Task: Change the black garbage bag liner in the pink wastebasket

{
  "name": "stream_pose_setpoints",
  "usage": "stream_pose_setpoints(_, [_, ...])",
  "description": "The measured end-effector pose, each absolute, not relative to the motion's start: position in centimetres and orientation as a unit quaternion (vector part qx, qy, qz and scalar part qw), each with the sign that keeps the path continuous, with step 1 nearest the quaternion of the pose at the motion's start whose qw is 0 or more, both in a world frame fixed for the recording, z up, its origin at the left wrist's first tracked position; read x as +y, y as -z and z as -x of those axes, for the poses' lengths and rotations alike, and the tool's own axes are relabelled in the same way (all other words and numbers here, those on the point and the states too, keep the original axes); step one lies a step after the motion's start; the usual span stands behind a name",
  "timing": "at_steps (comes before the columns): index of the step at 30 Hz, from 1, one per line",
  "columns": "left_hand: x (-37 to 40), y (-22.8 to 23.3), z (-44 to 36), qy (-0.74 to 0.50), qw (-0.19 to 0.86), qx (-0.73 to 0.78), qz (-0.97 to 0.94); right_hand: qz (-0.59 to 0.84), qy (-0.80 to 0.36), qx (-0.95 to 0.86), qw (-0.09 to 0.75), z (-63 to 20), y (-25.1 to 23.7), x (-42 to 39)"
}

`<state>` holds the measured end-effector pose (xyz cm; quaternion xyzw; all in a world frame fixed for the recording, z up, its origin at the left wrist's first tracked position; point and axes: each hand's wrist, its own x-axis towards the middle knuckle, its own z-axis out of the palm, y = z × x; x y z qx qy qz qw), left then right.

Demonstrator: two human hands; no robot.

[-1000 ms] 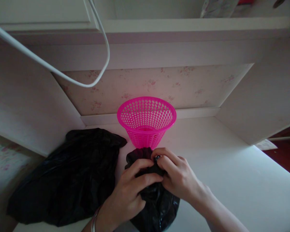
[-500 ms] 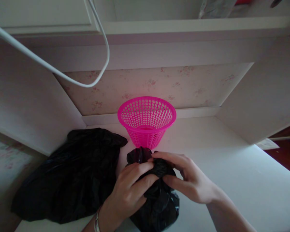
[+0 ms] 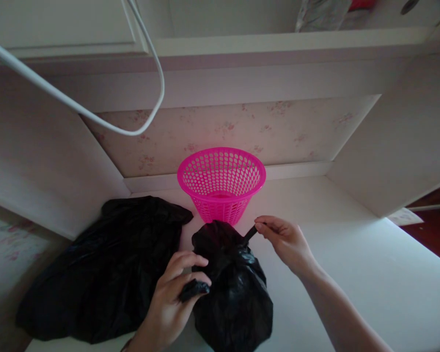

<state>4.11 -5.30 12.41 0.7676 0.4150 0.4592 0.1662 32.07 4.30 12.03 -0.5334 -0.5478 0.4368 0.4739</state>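
Observation:
A bulging black plastic bag [image 3: 234, 298] rests on the white surface in front of me, its upper part gathered. My right hand [image 3: 284, 242], at the bag's upper right, pinches a thin twisted strip of it between thumb and fingertips. To the left, my left hand [image 3: 178, 293] grips a bunched end of black plastic between its fingers; where that end joins the bag is partly hidden. Just behind the bag stands a bright pink perforated plastic basket [image 3: 222, 210], upright. Another black plastic bag [image 3: 110, 274] lies loosely spread to the left of my left hand.
A white cable [image 3: 132, 132] hangs in a loop at the upper left. White panels flank the white counter [image 3: 337, 254] left and right, with floral wallpaper [image 3: 227, 127] behind. Overhead runs a shelf edge [image 3: 278, 44] with a clear plastic packet [image 3: 319, 14] on it.
My hands have moved apart from the bag's gathered top, the left going left and down, the right going right and up. Each now pulls out an end of black plastic.

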Motion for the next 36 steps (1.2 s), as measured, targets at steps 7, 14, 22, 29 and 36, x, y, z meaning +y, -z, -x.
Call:
stream_pose_setpoints(7, [-7.7,-10.6,-2.1,-0.392,0.346,0.491,-0.697,0.575,-0.453,-0.478,0.486,-33.3,-7.6,6.8])
stream_pose_setpoints(14, [-7.3,-11.4,-1.9,-0.428,0.331,0.52,-0.661,0.554,-0.438,-0.469,0.531,-32.6,-8.6,7.3])
stream_pose_setpoints(22, [-3.8,-15.9,-4.6,-0.451,0.267,0.424,-0.738,0.403,-0.386,-0.623,0.548,-30.0,-15.6,2.7])
stream_pose_setpoints(29, [-0.1,-17.9,-8.1,-0.432,0.303,0.387,-0.756,0.288,-0.388,-0.706,0.517,-26.9,-19.2,1.2])
stream_pose_setpoints(36, [-0.5,-18.9,-7.9,-0.493,0.258,0.393,-0.732,0.294,-0.454,-0.749,0.382,-27.0,-15.5,0.9])
